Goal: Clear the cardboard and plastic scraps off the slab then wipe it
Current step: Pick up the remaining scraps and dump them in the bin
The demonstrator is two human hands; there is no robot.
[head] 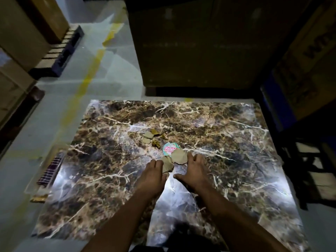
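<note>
I had both hands down on the marble slab (101, 160); my left hand (151, 176) lay with fingers loosely curled against the near cardboard scraps (175, 159), my right hand (194, 171) spread open beside them, neither gripping anything; the round plastic piece (168, 148) touched those scraps, smaller scraps (151, 138) sat farther off; a careless sweep could scatter bits onto the floor (112, 70) or leave grit to scratch while wiping; I saw no bin, only closed boxes (190, 42) beyond.
</note>
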